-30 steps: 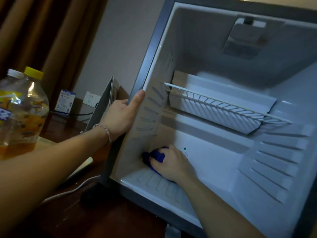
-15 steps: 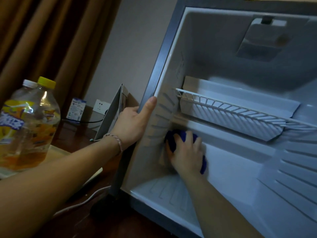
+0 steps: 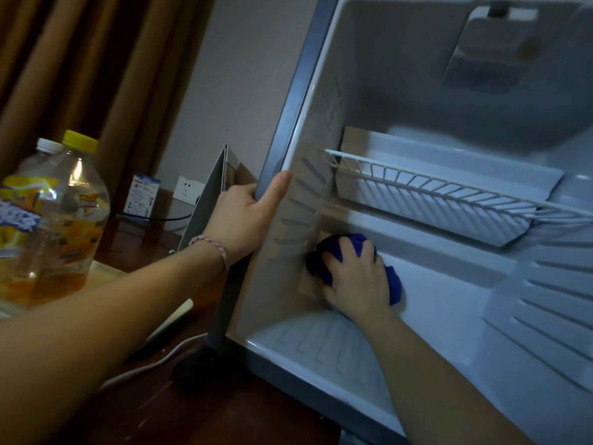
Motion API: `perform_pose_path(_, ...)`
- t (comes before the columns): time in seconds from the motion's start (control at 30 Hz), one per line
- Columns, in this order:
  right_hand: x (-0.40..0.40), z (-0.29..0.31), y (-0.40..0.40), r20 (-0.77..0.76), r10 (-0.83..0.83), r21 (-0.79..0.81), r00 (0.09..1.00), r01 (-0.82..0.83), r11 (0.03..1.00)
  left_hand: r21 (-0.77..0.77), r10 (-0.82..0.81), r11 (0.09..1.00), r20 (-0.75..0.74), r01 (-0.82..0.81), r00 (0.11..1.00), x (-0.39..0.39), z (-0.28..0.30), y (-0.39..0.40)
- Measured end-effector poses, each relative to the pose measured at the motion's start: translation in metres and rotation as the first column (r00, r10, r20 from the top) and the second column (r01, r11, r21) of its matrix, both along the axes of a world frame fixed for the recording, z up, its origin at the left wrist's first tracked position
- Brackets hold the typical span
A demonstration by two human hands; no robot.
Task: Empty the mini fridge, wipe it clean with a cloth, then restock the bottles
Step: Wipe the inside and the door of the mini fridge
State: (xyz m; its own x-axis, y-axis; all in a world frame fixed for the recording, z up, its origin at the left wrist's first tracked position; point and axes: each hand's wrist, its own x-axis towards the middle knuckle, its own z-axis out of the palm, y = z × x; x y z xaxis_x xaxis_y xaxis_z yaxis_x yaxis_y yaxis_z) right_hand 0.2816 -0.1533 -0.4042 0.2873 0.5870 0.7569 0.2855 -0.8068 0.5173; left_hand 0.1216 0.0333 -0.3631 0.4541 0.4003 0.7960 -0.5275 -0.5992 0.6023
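Inside the open mini fridge (image 3: 433, 101), below its wire shelf (image 3: 449, 194), the right hand (image 3: 359, 281) presses a blue cloth (image 3: 394, 284) against the back-left corner, while the left hand (image 3: 247, 216) grips the frame; two bottles (image 3: 54, 220) stand on the worktop (image 3: 224, 419).

Hotel-like room: curtains (image 3: 80, 75), mini fridge (image 3: 449, 91), wooden desk (image 3: 224, 419).

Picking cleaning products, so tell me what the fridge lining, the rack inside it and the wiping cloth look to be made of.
White ribbed inner lining of the mini fridge: apparently moulded plastic, smooth with a soft sheen, ribs formed into the walls.
White wire rack: probably coated metal wire, given its thin even bars.
Bunched dark blue cloth under the right hand: soft matte fabric, possibly microfibre; the weave is not discernible.
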Motion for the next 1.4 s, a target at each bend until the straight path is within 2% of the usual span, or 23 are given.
perform_pose_path(0.1, 0.0, 0.0, 0.0, -0.012, 0.026, 0.062, 1.0, -0.025, 0.998, 0.004, -0.008, 1.0, 0.013, 0.008, 1.0, 0.0, -0.001, 0.0)
perform_pose_path(0.23, 0.003, 0.0, -0.007, 0.047, 0.031, 0.099, 0.998, -0.035, 0.994, 0.009, -0.008, 1.0, 0.018, 0.007, 1.0, 0.001, -0.001, 0.001)
perform_pose_path(0.47, 0.015, 0.002, -0.05, 0.146, 0.019, -0.072, 0.989, -0.009, 0.997, 0.016, 0.02, 1.0, 0.022, -0.021, 1.0, 0.003, -0.001, 0.003)
perform_pose_path(0.77, 0.011, -0.003, -0.097, 0.121, -0.016, 0.045, 0.993, 0.011, 0.999, 0.009, 0.03, 1.0, 0.052, -0.03, 0.998, 0.002, -0.002, 0.003)
perform_pose_path(0.9, 0.01, -0.006, -0.084, 0.096, 0.01, 0.097, 0.995, -0.02, 0.995, -0.011, 0.091, 0.996, 0.083, -0.091, 0.992, 0.007, -0.005, -0.001)
perform_pose_path(1.07, 0.015, -0.002, -0.037, 0.113, 0.085, -0.022, 0.99, -0.083, 0.996, -0.006, 0.109, 0.994, 0.09, -0.109, 0.99, 0.009, -0.006, -0.001)
perform_pose_path(1.2, 0.012, -0.002, 0.002, 0.043, 0.094, 0.002, 0.995, -0.094, 0.996, 0.009, 0.104, 0.994, 0.084, -0.105, 0.991, 0.012, -0.006, 0.003)
perform_pose_path(1.4, 0.016, 0.002, -0.015, 0.033, 0.126, -0.089, 0.991, -0.123, 0.988, 0.02, 0.081, 0.996, 0.105, -0.083, 0.991, 0.011, -0.005, 0.006)
